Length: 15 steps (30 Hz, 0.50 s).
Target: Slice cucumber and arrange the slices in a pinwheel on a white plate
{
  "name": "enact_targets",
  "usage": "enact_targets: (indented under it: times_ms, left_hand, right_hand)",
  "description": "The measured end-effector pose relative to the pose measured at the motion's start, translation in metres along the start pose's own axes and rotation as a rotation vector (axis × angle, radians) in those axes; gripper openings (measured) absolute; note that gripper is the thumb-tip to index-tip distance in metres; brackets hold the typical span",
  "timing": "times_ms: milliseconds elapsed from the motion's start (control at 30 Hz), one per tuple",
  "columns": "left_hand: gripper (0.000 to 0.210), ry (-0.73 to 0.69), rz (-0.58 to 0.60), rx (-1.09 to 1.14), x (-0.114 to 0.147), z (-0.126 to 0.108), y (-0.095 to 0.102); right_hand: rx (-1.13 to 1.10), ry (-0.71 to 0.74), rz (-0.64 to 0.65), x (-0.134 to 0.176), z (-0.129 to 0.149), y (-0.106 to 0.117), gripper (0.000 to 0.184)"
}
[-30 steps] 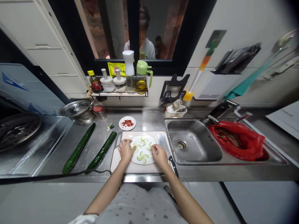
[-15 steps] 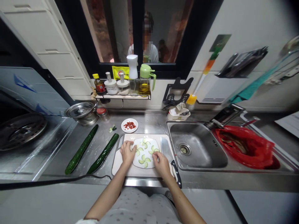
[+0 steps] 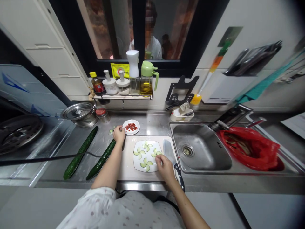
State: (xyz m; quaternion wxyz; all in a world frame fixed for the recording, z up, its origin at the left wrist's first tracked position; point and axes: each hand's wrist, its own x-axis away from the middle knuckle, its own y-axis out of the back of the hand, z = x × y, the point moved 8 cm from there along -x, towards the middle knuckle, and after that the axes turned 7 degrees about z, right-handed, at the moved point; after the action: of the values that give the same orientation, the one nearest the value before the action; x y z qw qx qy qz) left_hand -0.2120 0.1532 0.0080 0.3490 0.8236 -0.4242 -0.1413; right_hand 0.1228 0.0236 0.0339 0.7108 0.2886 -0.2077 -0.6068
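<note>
A squarish white plate (image 3: 137, 163) with thin green-edged cucumber slices (image 3: 146, 166), fanned into several pinwheels, lies on a pale cutting board (image 3: 128, 175). My right hand (image 3: 165, 167) is at the plate's right edge, thumb and fingertips pinched beside the right-hand pinwheel; whatever is between them is hidden. Beyond the board, my left hand (image 3: 119, 134) has its fingers closed at the left rim of a small round white plate (image 3: 137, 128) that holds chopped red pieces (image 3: 131, 127). A kitchen knife (image 3: 179, 176) rests along the board's right side.
Two whole cucumbers (image 3: 81, 153) lie to the left, one partly under my left forearm. Behind them stand a lidded steel pot (image 3: 82, 118) and a red-capped jar (image 3: 102, 115). A sink (image 3: 202, 146) with a red bag (image 3: 252, 152) is at right. Bottles fill the wall rack (image 3: 126, 97).
My left hand has left the squarish plate's left edge and moved away from me to the small plate's rim. The right hand stays in place. The view has shifted slightly.
</note>
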Motion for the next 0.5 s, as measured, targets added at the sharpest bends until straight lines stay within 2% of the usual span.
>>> enact_targets:
  times_ms: [100, 233, 333, 500]
  left_hand:
    - [0.024, -0.068, 0.092, -0.256, -0.013, -0.009, -0.007]
    - [0.026, -0.225, 0.202, -0.461, -0.021, -0.024, -0.024]
    - [0.027, -0.297, 0.22, -0.563, -0.025, -0.033, -0.034]
    - [0.029, -0.307, 0.238, -0.689, -0.029, -0.04, -0.046]
  right_hand:
    - [-0.001, -0.005, -0.004, -0.001, 0.0, 0.003, 0.03]
    - [-0.003, -0.016, -0.014, -0.002, 0.0, 0.004, 0.031]
    - [-0.003, -0.018, -0.015, -0.001, -0.001, 0.004, 0.031]
    - [-0.008, -0.043, -0.019, 0.001, -0.008, 0.004, 0.033]
